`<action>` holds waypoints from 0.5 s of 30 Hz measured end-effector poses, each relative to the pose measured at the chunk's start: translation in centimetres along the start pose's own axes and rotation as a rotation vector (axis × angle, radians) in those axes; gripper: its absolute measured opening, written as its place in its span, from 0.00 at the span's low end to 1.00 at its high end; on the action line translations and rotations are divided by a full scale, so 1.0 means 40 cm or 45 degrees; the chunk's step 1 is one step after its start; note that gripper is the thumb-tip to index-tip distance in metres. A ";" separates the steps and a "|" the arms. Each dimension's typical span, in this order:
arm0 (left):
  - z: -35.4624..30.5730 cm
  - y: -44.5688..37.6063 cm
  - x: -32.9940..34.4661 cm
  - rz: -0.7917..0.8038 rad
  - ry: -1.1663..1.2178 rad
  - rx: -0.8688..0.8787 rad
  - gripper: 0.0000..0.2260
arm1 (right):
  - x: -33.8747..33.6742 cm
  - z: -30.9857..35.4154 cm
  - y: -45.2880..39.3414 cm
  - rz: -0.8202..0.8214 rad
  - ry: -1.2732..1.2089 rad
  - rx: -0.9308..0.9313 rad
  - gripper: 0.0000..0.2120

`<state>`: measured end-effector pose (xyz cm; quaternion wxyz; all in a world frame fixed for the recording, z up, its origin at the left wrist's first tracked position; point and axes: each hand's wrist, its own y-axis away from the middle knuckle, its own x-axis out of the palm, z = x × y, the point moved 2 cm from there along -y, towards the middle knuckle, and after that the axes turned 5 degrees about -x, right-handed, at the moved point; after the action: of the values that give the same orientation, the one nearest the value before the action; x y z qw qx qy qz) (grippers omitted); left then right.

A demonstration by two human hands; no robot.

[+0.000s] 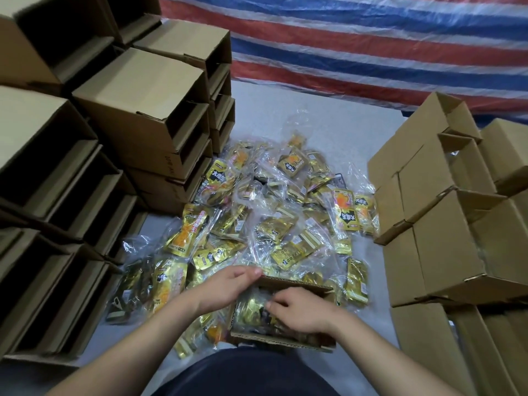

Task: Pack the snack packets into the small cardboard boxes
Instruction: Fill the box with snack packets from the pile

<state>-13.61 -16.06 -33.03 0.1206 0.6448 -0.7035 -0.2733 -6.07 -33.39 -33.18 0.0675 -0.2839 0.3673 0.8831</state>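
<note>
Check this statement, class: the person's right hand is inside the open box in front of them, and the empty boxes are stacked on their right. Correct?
Not quite. The head view shows the empty boxes stacked on their left. The right hand is indeed inside the open box.

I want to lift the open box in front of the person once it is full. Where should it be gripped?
Grip the open box by its two short side walls, hands coming from left and right. Its top is open and filled with packets, so there is no lid to hold, and the left hand already rests at its left far corner.
</note>
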 end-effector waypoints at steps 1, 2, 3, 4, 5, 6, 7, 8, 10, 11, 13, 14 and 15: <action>-0.002 0.000 -0.001 0.006 0.002 0.000 0.23 | -0.009 0.002 0.003 -0.038 -0.005 -0.014 0.16; -0.004 0.000 -0.003 0.007 0.005 0.001 0.23 | -0.013 0.006 0.005 -0.035 0.005 -0.030 0.15; -0.006 -0.002 -0.004 0.003 0.012 0.000 0.22 | -0.012 0.011 0.006 -0.009 0.033 -0.041 0.17; -0.006 -0.003 -0.005 -0.005 0.014 -0.006 0.21 | -0.007 0.015 0.004 0.023 0.076 -0.036 0.19; -0.007 -0.003 -0.005 -0.012 0.011 -0.016 0.20 | 0.003 0.019 0.001 0.047 0.106 -0.025 0.20; -0.009 -0.005 -0.004 -0.016 0.001 -0.024 0.20 | 0.008 0.021 0.000 0.053 0.116 -0.016 0.19; -0.010 -0.004 -0.004 -0.015 -0.002 -0.031 0.19 | 0.012 0.025 -0.003 0.047 0.115 -0.008 0.18; -0.011 -0.003 -0.004 -0.016 0.000 -0.034 0.18 | 0.009 0.029 -0.002 0.039 0.117 0.002 0.17; -0.014 -0.001 -0.005 -0.020 0.000 -0.036 0.18 | -0.008 0.036 0.013 0.012 0.105 -0.037 0.14; -0.015 -0.001 -0.008 -0.030 -0.004 -0.037 0.18 | -0.020 0.037 0.025 -0.017 0.071 -0.067 0.12; -0.017 0.001 -0.013 -0.046 -0.039 -0.034 0.19 | -0.055 0.045 0.056 -0.165 0.029 -0.130 0.08; -0.020 0.003 -0.014 -0.045 -0.059 -0.038 0.19 | -0.076 0.044 0.070 -0.294 0.044 -0.154 0.06; -0.023 0.005 -0.014 -0.043 -0.068 -0.048 0.20 | -0.096 0.038 0.080 -0.417 0.079 -0.175 0.05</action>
<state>-13.21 -15.71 -32.05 0.1092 0.6467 -0.6902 -0.3057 -4.62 -34.30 -28.24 0.1794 -0.3708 0.2568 0.8743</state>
